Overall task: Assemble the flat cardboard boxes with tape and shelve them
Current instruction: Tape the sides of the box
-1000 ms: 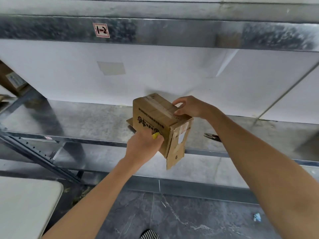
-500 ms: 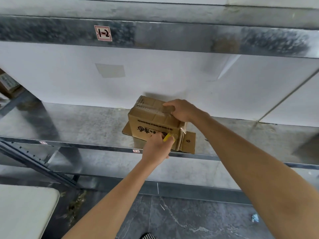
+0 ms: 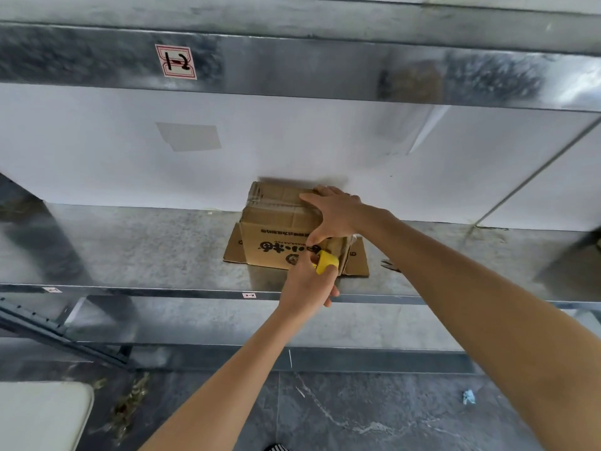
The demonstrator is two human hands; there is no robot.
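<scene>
A small brown cardboard box (image 3: 276, 222) with black print stands on the metal shelf (image 3: 130, 249) against the white back wall, its bottom flaps splayed flat to either side. Clear tape runs across its top. My right hand (image 3: 335, 213) lies spread over the box's top right part, thumb down on the front face. My left hand (image 3: 307, 281) is curled round a yellow tape dispenser (image 3: 327, 262) at the box's lower right front corner.
Scissors (image 3: 390, 265) lie on the shelf just right of the box, partly behind my right arm. An upper shelf beam carries a label (image 3: 175, 61) reading 1-2. A white table corner (image 3: 39, 418) sits at the lower left above the dark stone floor.
The box went from being held tilted in the air to standing on the shelf, pushed back to the wall. Both hands followed it forward; the left hand still holds the yellow dispenser.
</scene>
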